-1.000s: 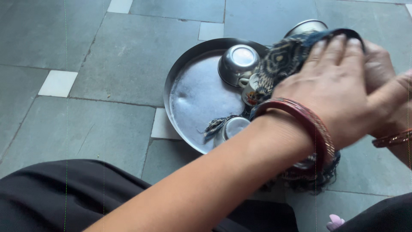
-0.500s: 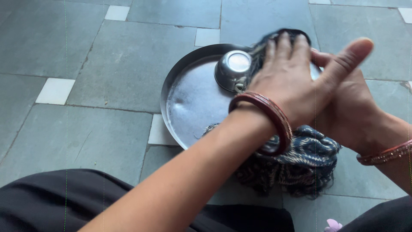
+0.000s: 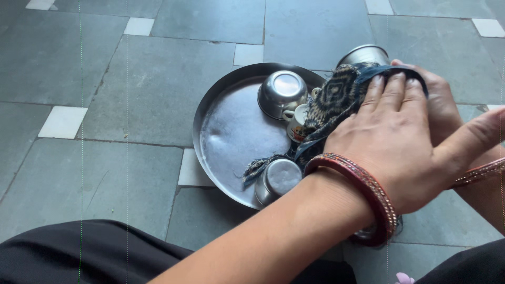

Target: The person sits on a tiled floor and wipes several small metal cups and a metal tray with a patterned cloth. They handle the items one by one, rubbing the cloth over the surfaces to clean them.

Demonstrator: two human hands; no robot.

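Steel plate (image 3: 231, 137) on grey floor tiles, upturned bowl (image 3: 281, 92) and cups on it, left hand (image 3: 392, 139) pressing flat, fingers together, on patterned cloth (image 3: 336, 97), right hand (image 3: 444, 108) beneath, fingers hidden.

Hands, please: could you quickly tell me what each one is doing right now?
Left hand: open, flat on the dark blue patterned cloth.
Right hand: mostly hidden beneath; grip cannot be told.

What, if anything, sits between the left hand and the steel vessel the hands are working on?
The dark patterned cloth does. It is draped over the steel vessel, and the left hand presses flat on top of it, so only the vessel's rim shows. The right hand lies mostly hidden beneath the left.
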